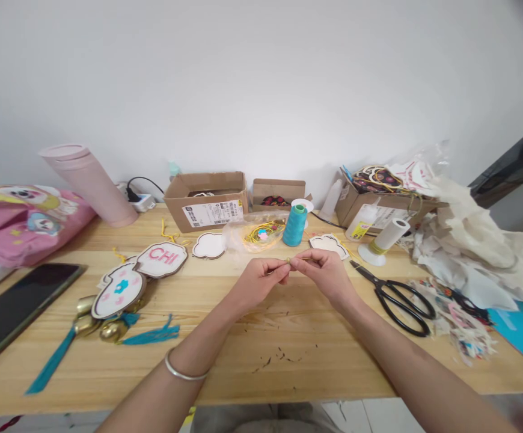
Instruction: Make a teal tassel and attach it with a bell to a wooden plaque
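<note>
Nearest, dark scraps (pixel 281 354) are lying on the table (pixel 243 385). Just beyond, the left hand (pixel 261 275) and right hand (pixel 327 273) are meeting above the wood, each pinching a thin gold cord (pixel 307 259) between thumb and fingers. A small lump (pixel 288 261) is showing on it, between the fingertips — whether knot or bead, I cannot tell. The cord is looking very light, soft and limp, perhaps a little slick; it is probably offering nothing stiff to push against, and is likelier to slip than to snap. Close beside the lump is seeming the best hold — a fingertip pinch on each side, keeping gentle tension. To the right, scissors (pixel 397 297) are lying apart from the hands. Farther back, a plaque (pixel 327 242) is lying behind the right hand, and a teal spool (pixel 295 227) is standing upright. Farthest, a box (pixel 177 207) is standing near the wall (pixel 261 90).
</note>
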Tool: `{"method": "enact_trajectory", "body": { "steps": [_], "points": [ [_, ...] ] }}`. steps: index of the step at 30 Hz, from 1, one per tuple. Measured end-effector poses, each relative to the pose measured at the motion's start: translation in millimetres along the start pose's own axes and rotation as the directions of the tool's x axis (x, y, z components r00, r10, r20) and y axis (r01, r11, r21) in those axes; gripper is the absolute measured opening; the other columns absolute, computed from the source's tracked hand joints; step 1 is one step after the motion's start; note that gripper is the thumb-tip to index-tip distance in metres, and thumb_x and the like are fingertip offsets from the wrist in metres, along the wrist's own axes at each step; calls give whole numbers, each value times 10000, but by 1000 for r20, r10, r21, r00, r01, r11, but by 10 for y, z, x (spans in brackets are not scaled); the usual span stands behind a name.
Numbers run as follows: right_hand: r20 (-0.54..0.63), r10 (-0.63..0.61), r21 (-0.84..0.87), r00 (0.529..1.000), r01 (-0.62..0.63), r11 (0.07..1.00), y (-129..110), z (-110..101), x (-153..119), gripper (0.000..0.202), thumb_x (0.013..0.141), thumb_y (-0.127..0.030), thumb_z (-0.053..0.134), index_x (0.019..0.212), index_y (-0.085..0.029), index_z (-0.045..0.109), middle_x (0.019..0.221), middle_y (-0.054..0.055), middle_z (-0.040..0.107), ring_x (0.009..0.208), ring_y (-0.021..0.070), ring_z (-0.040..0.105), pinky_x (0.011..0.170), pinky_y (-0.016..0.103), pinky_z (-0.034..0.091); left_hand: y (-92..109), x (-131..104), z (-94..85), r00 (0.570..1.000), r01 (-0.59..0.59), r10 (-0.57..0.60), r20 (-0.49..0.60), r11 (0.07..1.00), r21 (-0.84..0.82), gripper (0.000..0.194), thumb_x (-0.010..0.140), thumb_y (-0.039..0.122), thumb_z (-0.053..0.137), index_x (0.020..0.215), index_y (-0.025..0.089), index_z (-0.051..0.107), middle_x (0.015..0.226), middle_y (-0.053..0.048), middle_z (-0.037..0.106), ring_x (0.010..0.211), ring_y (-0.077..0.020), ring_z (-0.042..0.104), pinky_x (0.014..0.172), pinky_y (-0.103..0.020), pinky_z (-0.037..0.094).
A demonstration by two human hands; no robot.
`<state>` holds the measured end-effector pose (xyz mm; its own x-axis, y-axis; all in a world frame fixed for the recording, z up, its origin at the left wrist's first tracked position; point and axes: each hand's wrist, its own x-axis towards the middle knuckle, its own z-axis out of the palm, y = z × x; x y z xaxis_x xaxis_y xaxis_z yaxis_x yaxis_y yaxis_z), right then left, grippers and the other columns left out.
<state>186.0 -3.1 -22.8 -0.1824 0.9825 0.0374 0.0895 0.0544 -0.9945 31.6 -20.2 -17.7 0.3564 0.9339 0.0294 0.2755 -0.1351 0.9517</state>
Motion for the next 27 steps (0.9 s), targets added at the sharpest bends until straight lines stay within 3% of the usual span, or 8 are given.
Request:
{"method": "enact_trajectory", "body": {
  "steps": [3, 9, 14, 18, 20, 23, 25, 27],
  "points": [
    [47, -12, -15, 999, 13, 1000, -4, -12, 0, 202, 618, -362, 649, 654, -164, 640, 651, 21, 668, 613, 131, 604, 590, 254, 481, 4, -7, -13, 1000, -11, 11, 2, 1000, -4, 299, 762, 334, 419, 543, 152, 506, 529, 29, 426, 527, -89, 352, 514, -215, 271],
    [17, -162, -263, 987, 161, 951, -93, -49, -17, 184, 669, -325, 601, 642, -146, 639, 551, 4, 594, 470, 84, 465, 434, 211, 367, -13, -17, -34, 990, -116, 124, -63, 986, 118, 262, 760, 267, 452, 545, 156, 552, 551, 17, 497, 545, -96, 424, 553, -216, 312],
    [91, -234, -297, 968, 250, 921, -113, -40, -12, 177, 709, -316, 564, 730, -162, 649, 673, 31, 628, 569, 114, 510, 480, 225, 396, -4, -21, -40, 979, -168, 185, -84, 970, 176, 266, 769, 261, 450, 550, 161, 562, 570, 7, 534, 570, -107, 463, 578, -219, 333],
    [69, -313, -301, 947, 319, 899, -32, -80, 28, 201, 761, -302, 518, 840, -164, 642, 841, 70, 630, 743, 151, 561, 584, 252, 438, 8, -28, -41, 978, -194, 203, -55, 971, 142, 269, 788, 271, 438, 580, 156, 567, 598, 0, 543, 598, -110, 481, 604, -218, 356],
    [10, -443, -328, 897, 421, 846, -32, -130, 10, 181, 788, -274, 486, 813, -176, 636, 871, 68, 622, 820, 158, 558, 692, 281, 435, 6, -30, -37, 970, -232, 239, -38, 963, 136, 267, 797, 277, 434, 605, 153, 574, 630, -7, 555, 626, -113, 501, 629, -220, 368],
    [-23, -665, -416, 746, 598, 685, -128, -180, -100, 234, 807, -264, 444, 648, -185, 596, 726, 45, 605, 695, 137, 553, 634, 265, 420, -7, -26, -27, 954, -283, 294, -56, 948, 144, 253, 803, 272, 433, 638, 154, 585, 685, -15, 579, 675, -116, 522, 661, -222, 377],
    [124, -759, -447, 639, 719, 532, -203, -153, -190, 305, 802, -258, 432, 523, -180, 527, 580, 25, 561, 524, 106, 499, 493, 230, 371, -12, -21, -26, 944, -293, 312, -113, 943, 157, 248, 803, 274, 437, 642, 156, 584, 677, -10, 576, 668, -110, 515, 651, -216, 377],
    [324, -714, -467, 620, 762, 449, -221, -76, -238, 333, 791, -224, 426, 465, -176, 478, 495, 13, 527, 429, 86, 439, 418, 219, 316, -4, -21, -34, 933, -278, 308, -188, 945, 171, 243, 801, 279, 440, 645, 157, 581, 622, 4, 547, 627, -101, 493, 620, -207, 372]
  ]
}}
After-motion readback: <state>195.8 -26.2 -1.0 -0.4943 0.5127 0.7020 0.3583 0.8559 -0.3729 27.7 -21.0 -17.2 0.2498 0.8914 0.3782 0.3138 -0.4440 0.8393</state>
